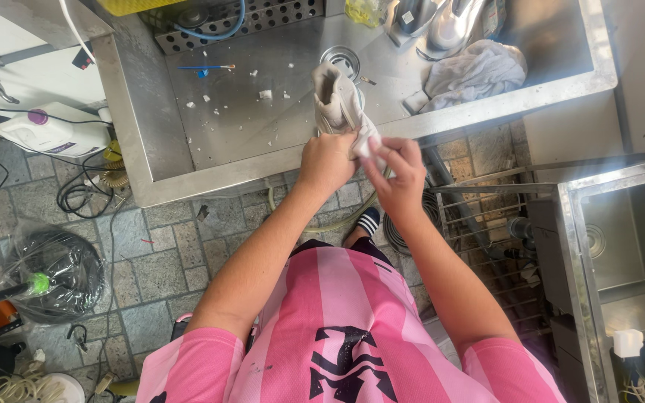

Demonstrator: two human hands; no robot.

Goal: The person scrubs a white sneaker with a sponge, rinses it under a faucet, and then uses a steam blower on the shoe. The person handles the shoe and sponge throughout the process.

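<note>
The floor (158,254) is paved in small grey stone setts and fills the lower left of the view, with black cables trailing across it. One large stainless steel sink basin (263,112) occupies the upper centre; its bottom is scattered with small white fragments, and one round drain (340,57) sits toward the rear. A second, smaller steel sink (621,239) stands at the right edge, with a wire rack (479,209) between the two units. One person in a pink striped shirt (337,321) stands at the front rim of the large basin. One crumpled white cloth (475,71) lies in the basin's right rear corner, beside metal ware that cannot be identified clearly. One white plastic jug (50,128) with a purple cap rests on the floor at left, and one round black object under clear wrap (57,272) lies below it. One beige shoe (336,101) is held upright over the basin's front edge, opening facing up. The left hand (326,160) is closed around the shoe's lower part. The right hand (399,168) pinches one small white rag (368,144) against the shoe's side. One thin blue-handled brush (207,69) lies on the basin floor at left rear.
</note>
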